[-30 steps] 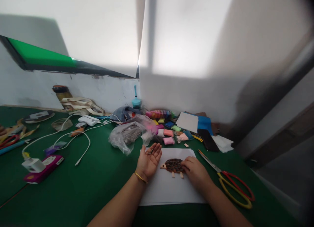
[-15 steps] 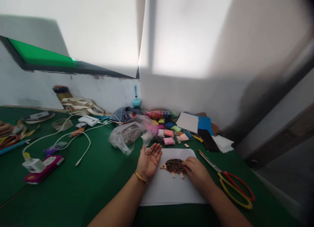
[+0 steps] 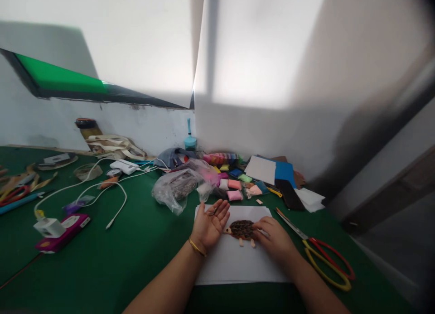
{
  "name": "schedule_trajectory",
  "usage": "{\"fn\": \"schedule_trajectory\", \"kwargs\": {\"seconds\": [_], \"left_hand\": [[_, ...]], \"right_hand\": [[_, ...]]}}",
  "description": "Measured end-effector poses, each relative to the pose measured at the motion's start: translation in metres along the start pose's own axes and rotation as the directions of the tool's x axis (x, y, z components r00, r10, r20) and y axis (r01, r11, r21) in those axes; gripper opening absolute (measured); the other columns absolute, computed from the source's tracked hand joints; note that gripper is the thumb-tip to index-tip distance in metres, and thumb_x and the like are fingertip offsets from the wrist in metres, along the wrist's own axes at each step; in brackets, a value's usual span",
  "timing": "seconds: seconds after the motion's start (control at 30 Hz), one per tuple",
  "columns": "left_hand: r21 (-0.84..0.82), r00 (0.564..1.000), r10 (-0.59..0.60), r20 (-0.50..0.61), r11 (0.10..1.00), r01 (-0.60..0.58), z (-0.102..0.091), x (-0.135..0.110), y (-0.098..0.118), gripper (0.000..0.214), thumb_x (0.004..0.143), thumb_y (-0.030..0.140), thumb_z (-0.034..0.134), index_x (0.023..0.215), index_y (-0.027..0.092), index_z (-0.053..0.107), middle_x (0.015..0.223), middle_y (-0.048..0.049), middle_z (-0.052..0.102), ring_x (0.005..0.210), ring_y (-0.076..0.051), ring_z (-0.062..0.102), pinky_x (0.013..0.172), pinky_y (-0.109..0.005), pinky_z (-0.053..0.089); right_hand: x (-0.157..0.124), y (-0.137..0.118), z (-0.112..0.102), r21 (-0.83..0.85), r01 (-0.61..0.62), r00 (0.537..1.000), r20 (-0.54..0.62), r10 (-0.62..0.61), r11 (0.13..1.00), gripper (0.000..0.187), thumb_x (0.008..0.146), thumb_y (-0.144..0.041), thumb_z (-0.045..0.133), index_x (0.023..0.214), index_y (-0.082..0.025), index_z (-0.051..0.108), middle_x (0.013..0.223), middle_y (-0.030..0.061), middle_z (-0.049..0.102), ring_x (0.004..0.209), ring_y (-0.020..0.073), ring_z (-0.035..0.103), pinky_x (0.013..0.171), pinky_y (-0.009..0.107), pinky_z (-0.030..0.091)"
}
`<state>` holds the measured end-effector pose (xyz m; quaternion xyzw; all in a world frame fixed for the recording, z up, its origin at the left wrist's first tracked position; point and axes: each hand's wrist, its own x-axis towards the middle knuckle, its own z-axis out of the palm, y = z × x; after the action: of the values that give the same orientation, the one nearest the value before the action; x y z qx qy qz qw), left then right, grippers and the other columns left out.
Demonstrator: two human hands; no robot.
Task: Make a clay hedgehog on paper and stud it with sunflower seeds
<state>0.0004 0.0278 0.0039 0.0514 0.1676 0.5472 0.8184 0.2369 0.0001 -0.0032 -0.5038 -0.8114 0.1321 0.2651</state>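
Note:
A hedgehog figure [image 3: 242, 229] lies on a white sheet of paper [image 3: 238, 271]. Its back is covered in dark slivers, its snout and two feet are pale, and some orange-brown shows along the belly. My left hand [image 3: 210, 225] rests palm up beside the snout, fingers stretched out, with a few small dark slivers lying on it; a yellow bangle [image 3: 197, 248] circles that wrist. At the hedgehog's rear end, my right hand [image 3: 273, 238] has its fingertips pinched together against the dark back. Whatever sits between those fingertips is hidden.
Large scissors [image 3: 319, 253] with red and yellow handles lie to the right. Behind the paper are a clear plastic bag [image 3: 175, 187], several coloured clay packs [image 3: 234, 195] and a dark phone-like slab [image 3: 288, 195]. White cables [image 3: 124, 200] and a magenta power strip [image 3: 63, 234] lie left.
My left hand has shifted slightly right, closer to the hedgehog's snout. My right fingertips stay at its rear end. At the far left, another person's hand has mostly moved out of view.

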Motion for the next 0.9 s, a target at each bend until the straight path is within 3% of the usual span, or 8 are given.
{"fn": "schedule_trajectory", "kwargs": {"seconds": [0.2, 0.33, 0.47, 0.6, 0.8, 0.9], "left_hand": [[0.040, 0.986, -0.121, 0.114, 0.992, 0.117, 0.008, -0.009, -0.008, 0.053, 0.086, 0.053, 0.040, 0.109, 0.009, 0.059, 0.124, -0.0183, 0.054, 0.117, -0.028, 0.048, 0.094, -0.039, 0.041], [0.091, 0.952, -0.208, 0.226, 0.977, 0.192, 0.014, -0.017, -0.013, 0.055, 0.087, 0.054, 0.035, 0.108, 0.009, 0.059, 0.104, -0.0153, 0.064, 0.093, -0.023, 0.061, 0.084, -0.035, 0.043], [0.131, 0.925, -0.261, 0.276, 0.964, 0.233, 0.016, -0.020, -0.014, 0.057, 0.087, 0.056, 0.033, 0.096, 0.008, 0.062, 0.086, -0.0125, 0.066, 0.084, -0.021, 0.061, 0.084, -0.033, 0.041], [0.144, 0.912, -0.279, 0.300, 0.959, 0.246, 0.017, -0.021, -0.012, 0.059, 0.088, 0.055, 0.032, 0.104, 0.005, 0.059, 0.090, -0.0144, 0.065, 0.087, -0.021, 0.061, 0.086, -0.033, 0.041], [0.066, 0.972, -0.164, 0.166, 0.986, 0.155, 0.014, -0.015, -0.007, 0.055, 0.087, 0.053, 0.038, 0.110, 0.007, 0.057, 0.124, -0.0190, 0.053, 0.119, -0.027, 0.047, 0.098, -0.037, 0.038], [0.035, 0.997, -0.053, 0.050, 0.998, 0.052, 0.011, -0.008, -0.003, 0.049, 0.087, 0.050, 0.040, 0.107, 0.008, 0.058, 0.125, -0.0190, 0.053, 0.120, -0.027, 0.047, 0.096, -0.038, 0.041]], "right_hand": [[0.015, -0.038, -0.001, 0.007, 0.116, 0.990, -0.078, -0.115, 0.993, 0.018, 0.087, -0.023, 0.047, 0.092, -0.022, 0.064, 0.085, 0.0051, 0.059, 0.084, 0.0188, 0.052, 0.076, 0.032, 0.042], [0.036, -0.065, 0.006, -0.022, 0.205, 0.970, -0.130, -0.206, 0.979, 0.025, 0.086, -0.019, 0.048, 0.107, -0.023, 0.061, 0.095, 0.0063, 0.060, 0.090, 0.0197, 0.051, 0.079, 0.033, 0.041], [0.052, -0.079, 0.012, -0.105, 0.206, 0.968, -0.121, -0.218, 0.973, 0.020, 0.082, -0.017, 0.053, 0.094, -0.026, 0.066, 0.086, 0.0036, 0.060, 0.084, 0.0182, 0.051, 0.075, 0.031, 0.039], [0.051, -0.079, 0.009, -0.057, 0.247, 0.959, -0.130, -0.252, 0.967, 0.019, 0.083, -0.017, 0.052, 0.092, -0.025, 0.066, 0.086, 0.0040, 0.061, 0.084, 0.0180, 0.052, 0.076, 0.030, 0.040], [0.034, -0.036, -0.004, 0.118, 0.012, 0.957, -0.289, 0.022, 0.993, 0.024, 0.087, -0.026, 0.044, 0.102, -0.023, 0.062, 0.099, 0.0064, 0.063, 0.094, 0.0208, 0.055, 0.083, 0.034, 0.043], [0.020, -0.007, -0.006, 0.265, -0.175, 0.942, -0.236, 0.240, 0.948, 0.022, 0.083, -0.033, 0.048, 0.093, -0.020, 0.063, 0.091, 0.0061, 0.065, 0.083, 0.0200, 0.059, 0.073, 0.032, 0.046]]}}
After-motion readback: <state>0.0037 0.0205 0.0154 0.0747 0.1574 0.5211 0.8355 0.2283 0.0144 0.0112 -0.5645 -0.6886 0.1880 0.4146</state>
